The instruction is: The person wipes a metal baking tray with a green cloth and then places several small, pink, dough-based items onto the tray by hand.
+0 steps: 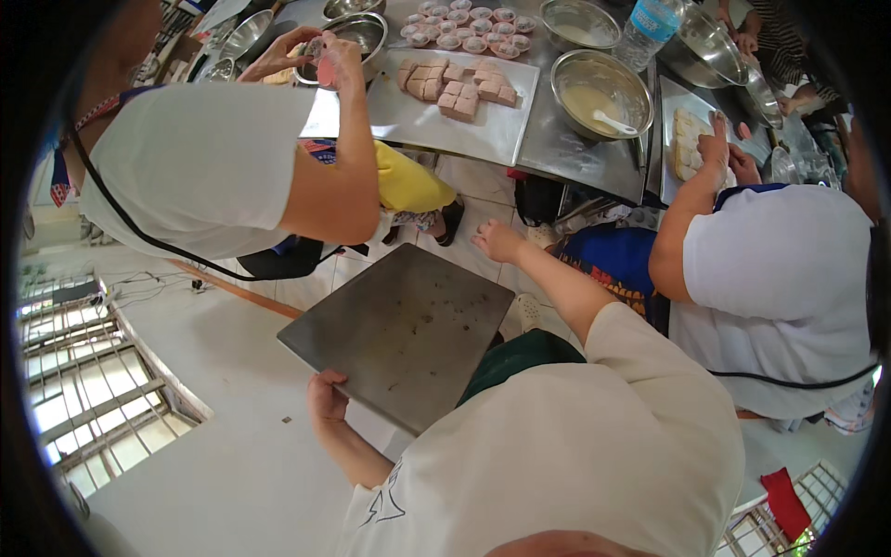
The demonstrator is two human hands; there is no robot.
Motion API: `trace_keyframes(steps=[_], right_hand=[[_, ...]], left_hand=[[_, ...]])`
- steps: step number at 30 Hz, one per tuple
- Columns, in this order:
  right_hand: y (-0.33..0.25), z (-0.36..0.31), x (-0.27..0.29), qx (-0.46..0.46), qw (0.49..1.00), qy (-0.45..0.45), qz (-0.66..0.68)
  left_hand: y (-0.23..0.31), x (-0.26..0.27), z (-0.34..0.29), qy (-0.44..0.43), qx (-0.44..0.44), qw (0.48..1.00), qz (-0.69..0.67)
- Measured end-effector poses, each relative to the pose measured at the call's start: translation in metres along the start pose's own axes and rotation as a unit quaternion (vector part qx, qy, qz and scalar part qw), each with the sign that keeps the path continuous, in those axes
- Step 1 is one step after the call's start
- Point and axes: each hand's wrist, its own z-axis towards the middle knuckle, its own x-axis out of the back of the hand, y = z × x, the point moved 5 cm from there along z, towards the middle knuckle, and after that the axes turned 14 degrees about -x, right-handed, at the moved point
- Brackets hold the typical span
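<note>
On the near side of the steel worktable [566,153], a dark metal baking tray [399,325] is hanging out over the floor, clear of the worktable's edge, its spotted flat face looking up. The left hand [328,395] is gripping it, fingers closing over the rim on the side farthest from the worktable. The right hand [498,240] is hovering between tray and worktable, apart from both; its fingers are curling loosely, half open, and nothing is showing in them. Dark green cloth [524,357] is lying beside the tray's edge; whether it is bearing any weight, I cannot tell.

That one-sided hold is the likeliest source of trouble. With the side toward the worktable showing no hand under it, the tray could be twisting out of the left fingers if the wrist tires or a corner gets knocked. A co-worker [195,167] is standing at the worktable's left part, an elbow sticking out near the tray's far corner; a step back could be jolting it. A second co-worker [780,251] is working at the worktable's right end, so a wide swing might be catching that person instead. Were the tray slipping, it could be landing by the pale clog [530,313] below the worktable's near edge. Lifted over the worktable, it might be shedding its dark specks onto the pink blocks [458,99] there.
</note>
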Motion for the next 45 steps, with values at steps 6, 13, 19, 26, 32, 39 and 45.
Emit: trace_keyframes(steps=[6, 13, 19, 26, 32, 39, 45], right_hand=[[-0.014, -0.013, -0.012, -0.124, 0.98, -0.129, 0.088], [0.003, -0.028, 0.024, -0.156, 0.916, -0.134, 0.344], [0.008, -0.04, 0.084, -0.107, 0.919, 0.044, 0.377], [0.017, -0.033, 0.151, -0.073, 0.919, 0.156, 0.355], [-0.012, -0.042, 0.207, -0.11, 0.943, 0.19, 0.25], [-0.006, -0.025, 0.216, -0.123, 0.944, 0.213, 0.222], [-0.017, 0.007, 0.216, -0.111, 0.958, 0.168, 0.206]], left_hand=[[0.028, 0.025, -0.073, 0.058, -0.092, 0.993, 0.043], [-0.003, 0.016, -0.103, 0.038, -0.085, 0.994, -0.064], [-0.046, 0.025, -0.087, 0.065, -0.083, 0.992, -0.065], [-0.096, -0.021, -0.02, -0.028, -0.035, 0.986, -0.159], [-0.115, -0.044, 0.024, -0.055, -0.054, 0.986, -0.147], [-0.117, -0.063, 0.058, -0.084, -0.02, 0.984, -0.154], [-0.12, -0.063, 0.065, -0.044, -0.02, 0.985, -0.168]])
